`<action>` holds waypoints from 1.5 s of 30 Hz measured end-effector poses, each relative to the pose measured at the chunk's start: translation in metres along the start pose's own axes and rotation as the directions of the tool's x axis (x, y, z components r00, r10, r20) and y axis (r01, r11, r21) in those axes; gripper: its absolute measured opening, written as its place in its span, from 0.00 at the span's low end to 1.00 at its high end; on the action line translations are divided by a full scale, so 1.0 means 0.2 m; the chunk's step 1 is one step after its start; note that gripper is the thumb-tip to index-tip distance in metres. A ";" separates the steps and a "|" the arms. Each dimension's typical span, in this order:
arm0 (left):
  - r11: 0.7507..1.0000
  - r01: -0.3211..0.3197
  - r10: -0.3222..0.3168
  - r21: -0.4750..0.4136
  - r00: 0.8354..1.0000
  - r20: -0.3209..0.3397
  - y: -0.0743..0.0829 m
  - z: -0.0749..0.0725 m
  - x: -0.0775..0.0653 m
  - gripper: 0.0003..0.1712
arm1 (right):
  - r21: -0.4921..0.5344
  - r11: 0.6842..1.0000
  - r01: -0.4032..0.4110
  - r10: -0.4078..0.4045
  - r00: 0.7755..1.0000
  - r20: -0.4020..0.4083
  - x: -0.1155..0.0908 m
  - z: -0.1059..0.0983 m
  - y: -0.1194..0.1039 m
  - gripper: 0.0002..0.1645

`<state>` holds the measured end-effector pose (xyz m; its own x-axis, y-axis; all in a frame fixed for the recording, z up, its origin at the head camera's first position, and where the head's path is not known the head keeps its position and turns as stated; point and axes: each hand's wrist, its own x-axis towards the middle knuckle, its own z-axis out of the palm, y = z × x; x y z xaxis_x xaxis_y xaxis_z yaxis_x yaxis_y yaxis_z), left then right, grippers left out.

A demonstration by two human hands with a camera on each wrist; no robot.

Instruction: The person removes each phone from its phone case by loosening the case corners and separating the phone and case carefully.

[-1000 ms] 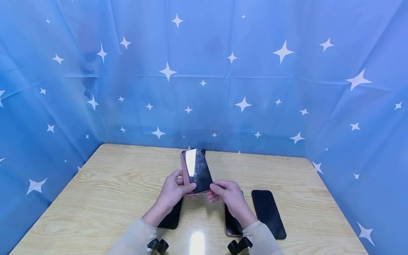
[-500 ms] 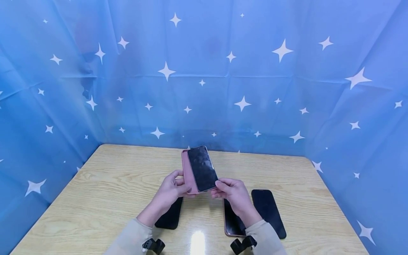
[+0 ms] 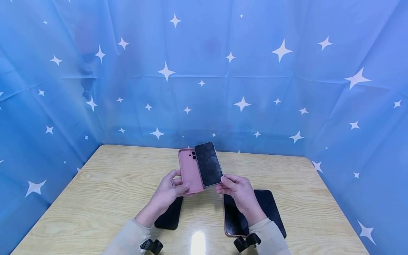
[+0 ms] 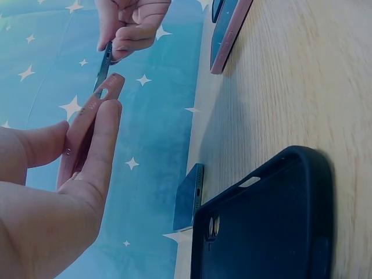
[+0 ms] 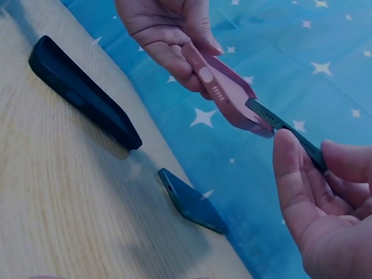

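Observation:
My left hand [image 3: 169, 191] grips a pink phone case [image 3: 191, 173] near its lower left corner, thumb on the inner face. Camera cutouts show at the case's top. My right hand [image 3: 237, 193] pinches a phone [image 3: 208, 164] by its lower right corner, dark screen up. The phone overlaps the case's right side in the head view, tilted away from it. In the right wrist view, the phone's thin edge [image 5: 290, 136] lies close by the case's rim [image 5: 224, 96]. Both are held above the table.
A black phone case [image 3: 169, 215] lies on the wooden table [image 3: 121, 177] by my left forearm. Under my right forearm lie a pink-edged phone [image 3: 235, 217] and a black phone-shaped slab [image 3: 269, 209]. Another phone [image 5: 192, 200] lies farther back. A blue starred curtain [image 3: 204, 53] surrounds the table.
My right hand has drawn the phone up and to the right, away from the pink case. More of the case's inside now shows. My left hand keeps its grip on the case.

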<state>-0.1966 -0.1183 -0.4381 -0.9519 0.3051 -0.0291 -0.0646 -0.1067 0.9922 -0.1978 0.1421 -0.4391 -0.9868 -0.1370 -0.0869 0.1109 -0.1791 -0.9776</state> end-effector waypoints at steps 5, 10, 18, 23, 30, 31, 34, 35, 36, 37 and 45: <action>1.000 0.000 0.000 0.020 1.000 0.006 0.01 0.00 -0.02 0.20 | 0.018 1.000 0.010 -0.009 0.999 -0.044 0.01 -0.01 -0.02 0.18; 0.999 -0.001 0.000 0.043 1.000 0.013 0.01 -0.01 -0.03 0.20 | 0.020 0.999 0.029 -0.027 0.996 -0.085 0.02 -0.02 -0.04 0.17; 0.998 0.020 -0.020 0.063 1.000 0.008 -0.01 -0.01 -0.04 0.20 | 0.015 1.000 0.020 -0.018 0.991 -0.136 0.07 -0.03 -0.06 0.17; 0.998 0.025 -0.027 0.061 0.999 0.025 -0.02 -0.01 -0.05 0.19 | 0.009 1.000 0.007 -0.005 0.986 -0.169 0.09 -0.03 -0.07 0.17; 0.996 0.027 -0.030 0.085 0.999 0.040 -0.03 -0.01 -0.07 0.19 | -0.022 1.000 -0.008 0.004 0.981 -0.193 0.11 -0.04 -0.07 0.18; 0.996 0.024 -0.028 0.089 0.999 0.044 -0.03 -0.01 -0.07 0.20 | -0.021 1.000 -0.011 0.006 0.980 -0.197 0.12 -0.04 -0.06 0.18; 0.996 0.017 -0.023 0.093 0.998 0.062 -0.04 0.00 -0.08 0.20 | -0.022 1.000 -0.018 0.013 0.979 -0.205 0.13 -0.04 -0.06 0.18; 0.996 0.015 -0.021 0.092 0.997 0.070 -0.04 0.00 -0.08 0.21 | -0.024 1.000 -0.019 0.013 0.979 -0.204 0.13 -0.05 -0.06 0.18; 0.996 0.014 -0.021 0.088 0.997 0.078 -0.05 0.00 -0.08 0.21 | -0.020 1.000 -0.021 0.016 0.978 -0.206 0.14 -0.05 -0.05 0.18; 0.996 0.013 -0.021 0.086 0.996 0.085 -0.05 0.00 -0.09 0.21 | -0.016 1.000 -0.022 0.018 0.978 -0.207 0.15 -0.05 -0.05 0.18; 0.996 0.011 -0.022 0.094 0.993 0.112 -0.07 0.00 -0.11 0.22 | -0.006 0.999 -0.044 0.042 0.976 -0.214 0.20 -0.06 -0.01 0.19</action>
<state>-0.1751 -0.1240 -0.4524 -0.9107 0.4114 -0.0368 -0.0468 -0.0142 0.9988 -0.2393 0.1493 -0.4431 -0.9837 0.0675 -0.1665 0.1534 -0.1668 -0.9740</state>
